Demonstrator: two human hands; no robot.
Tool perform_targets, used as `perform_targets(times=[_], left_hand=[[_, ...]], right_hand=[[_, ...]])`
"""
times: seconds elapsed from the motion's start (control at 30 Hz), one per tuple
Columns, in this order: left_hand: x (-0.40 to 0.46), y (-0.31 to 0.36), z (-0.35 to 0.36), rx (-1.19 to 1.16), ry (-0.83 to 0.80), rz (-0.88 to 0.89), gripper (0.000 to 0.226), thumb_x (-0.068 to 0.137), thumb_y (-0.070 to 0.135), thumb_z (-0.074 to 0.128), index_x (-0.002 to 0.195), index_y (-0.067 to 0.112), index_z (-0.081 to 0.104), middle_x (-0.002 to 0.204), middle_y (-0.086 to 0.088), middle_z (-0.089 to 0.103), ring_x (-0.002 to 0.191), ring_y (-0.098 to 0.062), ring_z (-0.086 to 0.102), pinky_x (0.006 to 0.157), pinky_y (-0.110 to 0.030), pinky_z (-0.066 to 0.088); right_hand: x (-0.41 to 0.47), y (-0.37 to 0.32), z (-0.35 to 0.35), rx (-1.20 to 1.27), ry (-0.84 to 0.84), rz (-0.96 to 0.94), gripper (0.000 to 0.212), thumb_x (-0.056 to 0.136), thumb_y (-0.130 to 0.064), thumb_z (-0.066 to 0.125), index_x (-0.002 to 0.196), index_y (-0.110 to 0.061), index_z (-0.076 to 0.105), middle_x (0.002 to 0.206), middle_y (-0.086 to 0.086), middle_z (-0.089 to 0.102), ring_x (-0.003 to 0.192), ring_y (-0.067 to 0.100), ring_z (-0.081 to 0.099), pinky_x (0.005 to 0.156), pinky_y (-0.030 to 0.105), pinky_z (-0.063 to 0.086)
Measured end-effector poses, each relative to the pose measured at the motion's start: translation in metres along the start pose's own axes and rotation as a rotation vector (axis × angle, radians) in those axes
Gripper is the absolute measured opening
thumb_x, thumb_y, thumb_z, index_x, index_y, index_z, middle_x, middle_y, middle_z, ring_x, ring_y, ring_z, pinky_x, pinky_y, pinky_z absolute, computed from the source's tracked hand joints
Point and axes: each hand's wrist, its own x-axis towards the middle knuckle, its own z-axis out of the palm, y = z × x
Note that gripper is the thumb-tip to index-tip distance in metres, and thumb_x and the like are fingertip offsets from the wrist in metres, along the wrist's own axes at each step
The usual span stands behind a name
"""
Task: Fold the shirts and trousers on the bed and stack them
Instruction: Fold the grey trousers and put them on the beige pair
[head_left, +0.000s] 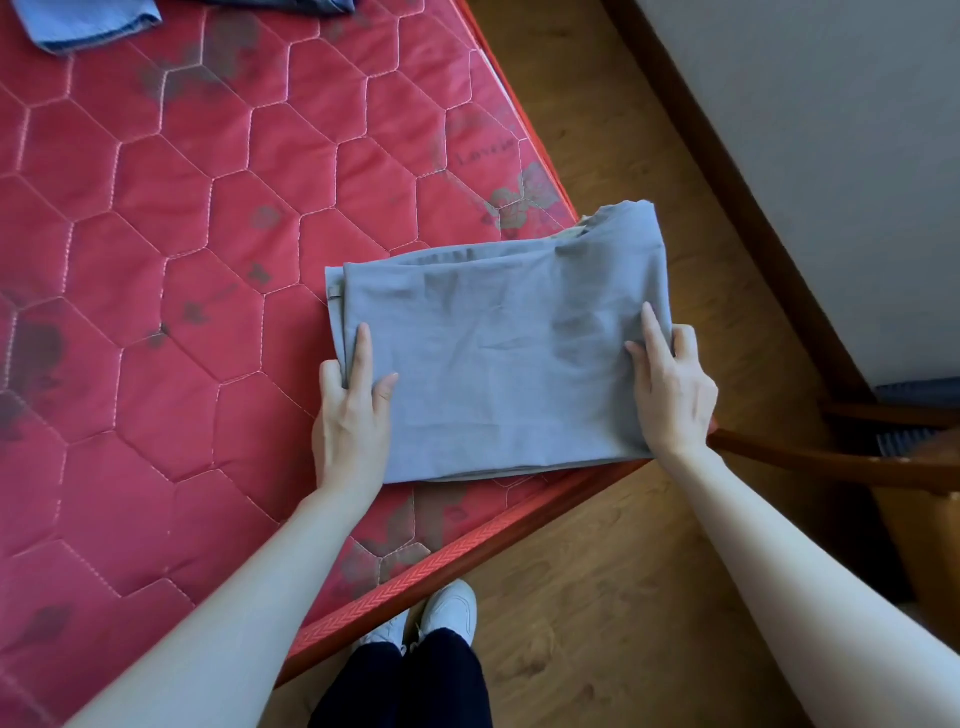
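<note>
Down at the frame's bottom: dark trousers and white shoes (447, 613) on the wooden floor (597, 597), hard against the mattress corner. Just beyond, both forearms reaching over that corner. Left hand (353, 410) gripping the left edge of the folded grey garment (498, 353), index finger and thumb flat on top, remaining fingers tucked under the layers. Right hand (670, 389) mirroring it on the right edge, fingers extended on top, thumb wrapped round the side. Probably a two-sided hold to keep the layers together for a lift or a last squaring-up. Shirt or trousers: cannot tell.

Garment sitting at the near right corner of the red quilted mattress (156, 260), its right side overhanging the edge above the floor; risk of sliding off if released there. Plenty of open mattress to the left and farther in. Light-blue folded cloth (88, 21) and a darker piece (291, 4) at the far edge, well apart, likely the stack. Wooden chair rail (831, 462) close to the right wrist.
</note>
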Motion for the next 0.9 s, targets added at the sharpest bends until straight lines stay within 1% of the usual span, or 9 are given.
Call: perform_targets(times=[0.1,0.27,0.37,0.43,0.5,0.67,0.8,0.87,0.9], left_hand=[[-0.001,-0.001,0.004,0.010,0.000,-0.029,0.059,0.097,0.018,0.055,0.150,0.010,0.029,0.099,-0.024,0.041,0.070,-0.039,0.047,0.063,-0.053,0.046],[-0.007,0.002,0.008,0.036,0.042,-0.031,0.057,0.097,0.016,0.056,0.148,0.007,0.033,0.098,-0.026,0.043,0.067,-0.035,0.044,0.059,-0.047,0.043],[-0.010,0.004,0.007,0.017,0.095,-0.021,0.057,0.096,0.014,0.057,0.147,0.004,0.034,0.098,-0.026,0.044,0.070,-0.037,0.046,0.059,-0.043,0.042],[-0.014,0.003,0.005,0.002,0.130,-0.005,0.057,0.096,0.014,0.056,0.148,0.004,0.033,0.098,-0.025,0.044,0.074,-0.034,0.045,0.064,-0.039,0.039],[-0.017,-0.001,0.005,0.002,0.145,-0.008,0.058,0.097,0.014,0.055,0.148,0.003,0.031,0.098,-0.025,0.044,0.077,-0.028,0.041,0.068,-0.032,0.036],[-0.011,-0.004,0.009,0.081,0.051,-0.122,0.059,0.100,0.021,0.051,0.152,0.013,0.025,0.105,-0.025,0.043,0.080,-0.042,0.049,0.070,-0.048,0.040],[-0.009,-0.005,0.007,0.159,0.014,-0.124,0.059,0.100,0.029,0.048,0.153,0.021,0.024,0.108,-0.021,0.041,0.082,-0.042,0.052,0.068,-0.049,0.042],[-0.009,-0.005,0.005,0.219,0.010,-0.117,0.059,0.099,0.029,0.049,0.153,0.022,0.026,0.118,-0.021,0.042,0.094,-0.042,0.053,0.074,-0.052,0.044],[-0.008,-0.004,0.004,0.270,0.022,-0.104,0.059,0.099,0.028,0.050,0.153,0.021,0.027,0.129,-0.023,0.041,0.107,-0.043,0.050,0.082,-0.054,0.044]], right_hand=[[0.003,0.003,0.004,-0.004,-0.021,-0.008,0.042,0.103,-0.021,0.045,0.142,-0.008,0.045,0.114,0.022,0.054,0.073,0.038,0.060,0.066,0.049,0.057],[0.007,0.002,0.012,0.019,-0.025,-0.026,0.042,0.103,-0.019,0.044,0.143,-0.007,0.044,0.116,0.022,0.054,0.080,0.037,0.061,0.071,0.044,0.055],[0.011,0.001,0.006,0.044,0.051,-0.070,0.041,0.102,-0.021,0.043,0.139,-0.006,0.050,0.107,0.024,0.056,0.070,0.038,0.059,0.061,0.047,0.057],[0.016,0.000,0.002,0.048,0.120,-0.137,0.039,0.101,-0.021,0.045,0.135,-0.005,0.054,0.102,0.023,0.057,0.064,0.037,0.057,0.054,0.044,0.055],[0.021,0.000,0.001,0.054,0.136,-0.194,0.037,0.100,-0.020,0.048,0.134,-0.006,0.055,0.100,0.022,0.057,0.065,0.035,0.057,0.054,0.041,0.053],[0.030,0.008,0.018,0.043,-0.097,-0.113,0.041,0.103,-0.025,0.043,0.143,-0.014,0.045,0.112,0.014,0.051,0.079,0.022,0.050,0.071,0.041,0.054],[0.028,0.010,0.027,0.012,-0.131,-0.107,0.043,0.104,-0.028,0.039,0.145,-0.016,0.041,0.114,0.013,0.051,0.080,0.025,0.055,0.071,0.041,0.056],[0.027,0.010,0.025,-0.006,-0.138,-0.097,0.044,0.104,-0.030,0.038,0.145,-0.016,0.041,0.119,0.014,0.050,0.085,0.026,0.057,0.071,0.042,0.056],[0.027,0.008,0.023,-0.025,-0.126,-0.100,0.044,0.103,-0.030,0.038,0.144,-0.015,0.041,0.125,0.016,0.049,0.093,0.028,0.057,0.073,0.044,0.055]])
